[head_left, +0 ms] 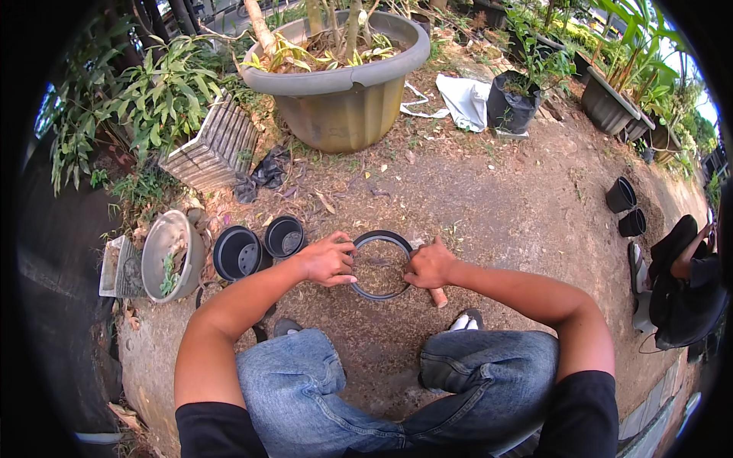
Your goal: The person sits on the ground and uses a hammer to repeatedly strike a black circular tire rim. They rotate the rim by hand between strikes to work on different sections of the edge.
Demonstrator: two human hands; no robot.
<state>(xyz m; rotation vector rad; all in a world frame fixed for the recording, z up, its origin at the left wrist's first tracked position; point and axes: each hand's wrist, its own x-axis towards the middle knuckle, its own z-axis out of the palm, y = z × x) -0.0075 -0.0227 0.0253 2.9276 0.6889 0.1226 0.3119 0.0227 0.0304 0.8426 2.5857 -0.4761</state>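
Observation:
A round black-rimmed container (pixel 382 236) is in front of me, between my knees and the big planter. Brown, soil-like material shows inside its rim; whether it is a filled pot or a sieve I cannot tell. On its left side, my left hand (pixel 330 259) has curled fingers and thumb at the rim. My right hand (pixel 430 264) is closed at the rim's right side. Just below that hand a short orange-brown, wood-like handle (pixel 438 298) sticks out; its other end is hidden, and I cannot tell whether the hand grips it.
Two black pots (pixel 237 252) and a grey basin (pixel 174 256) stand at the left. A large planter (pixel 336 107) rises ahead, beside a ribbed concrete block (pixel 214 145). Two small black pots (pixel 621 195) lie at the right, near another person (pixel 687 290).

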